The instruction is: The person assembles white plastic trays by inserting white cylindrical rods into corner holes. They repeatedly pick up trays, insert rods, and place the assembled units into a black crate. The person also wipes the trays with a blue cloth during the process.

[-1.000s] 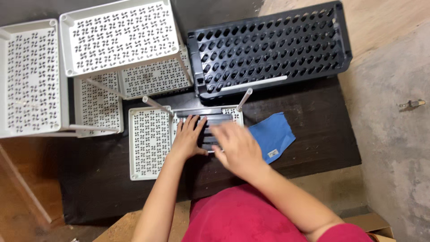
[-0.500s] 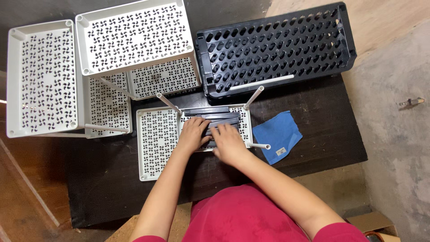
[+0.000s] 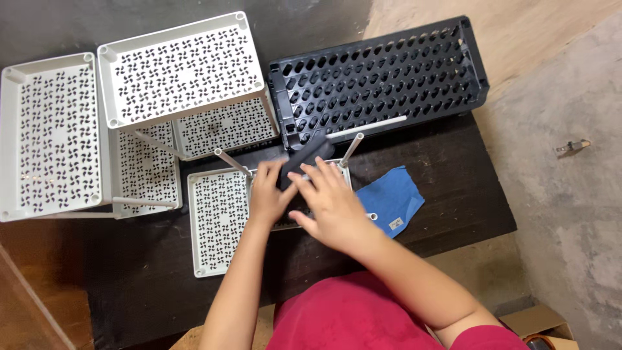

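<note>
Both hands gripping dark flat piece (image 3: 304,157): left hand (image 3: 269,194) clenching lower edge, right hand (image 3: 330,198) pressing fingers over top. Resting on small white perforated tray (image 3: 217,220), at edge nearest black crate (image 3: 382,78).

Risks, judged:
- Slipping from grip, dropping onto table (image 3: 453,188).
- Knocking upright white rods (image 3: 353,148) beside piece, toppling tray.
- Snagging blue cloth (image 3: 392,198) lying right of tray.
- Nudging stacked white trays (image 3: 178,68) left of crate.

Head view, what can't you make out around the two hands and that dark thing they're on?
- Dark object: motion-blurred; kind unclear.
- White perforated tray: right part covered by left hand and right hand.
- Blue cloth: label too small.
- Cardboard box: cut by bottom edge.
</note>
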